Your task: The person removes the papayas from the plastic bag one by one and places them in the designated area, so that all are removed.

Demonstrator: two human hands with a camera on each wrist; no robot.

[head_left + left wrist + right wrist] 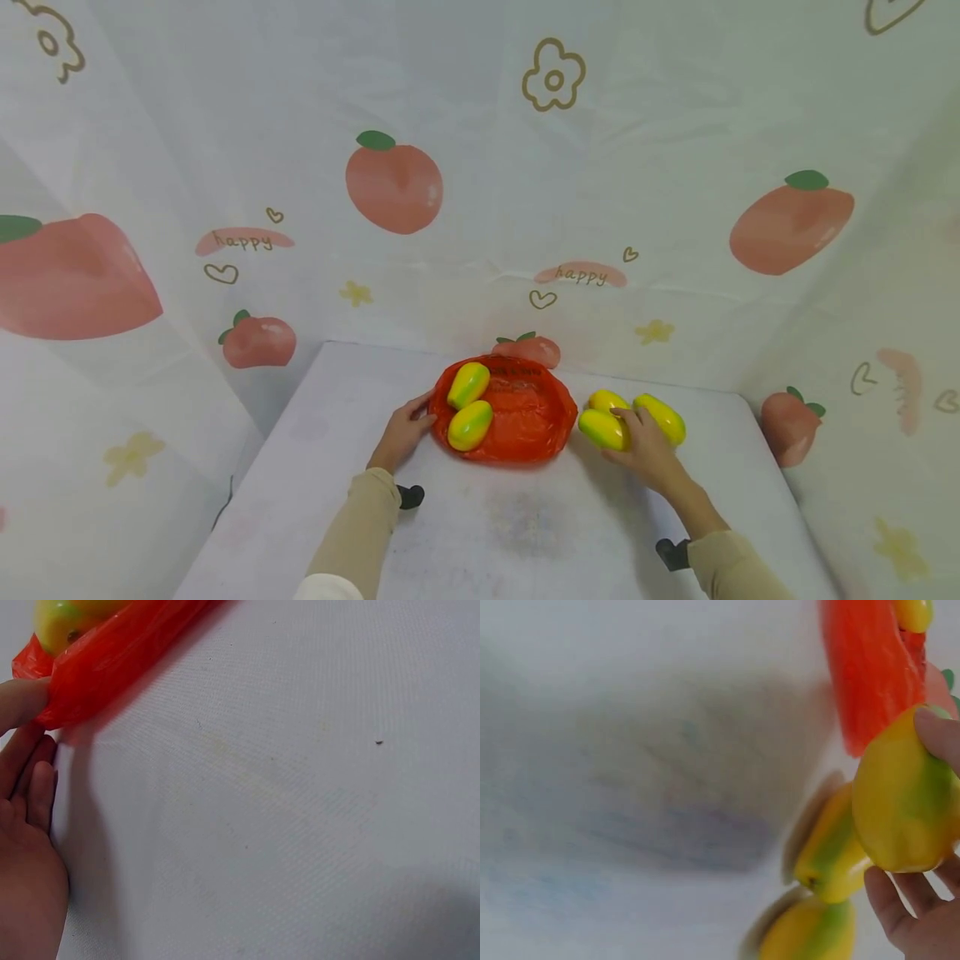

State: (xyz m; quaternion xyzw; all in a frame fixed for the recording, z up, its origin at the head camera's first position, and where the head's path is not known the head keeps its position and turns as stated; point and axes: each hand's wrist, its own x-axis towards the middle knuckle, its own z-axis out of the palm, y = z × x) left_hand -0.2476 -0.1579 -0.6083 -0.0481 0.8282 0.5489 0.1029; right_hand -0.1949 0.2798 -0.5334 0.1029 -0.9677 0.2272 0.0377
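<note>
A red plastic bag [525, 425] lies opened out on the white table, its edge rolled up into a rim. Two yellow-green papayas [470, 425] rest inside it at the left. My left hand [405, 433] pinches the bag's left edge, with the thumb over the rim in the left wrist view and the other fingers low beside it. To the right of the bag, my right hand [647, 450] grips another papaya [900, 802] between thumb and fingers. Two more papayas [831, 851] are close by it, one behind and one to its right [662, 418].
The white table [465, 533] ends at a fruit-printed cloth backdrop [480, 208], which rises behind and along both sides. A dark strap end [410, 497] sticks out by the left wrist, and another [672, 555] by the right.
</note>
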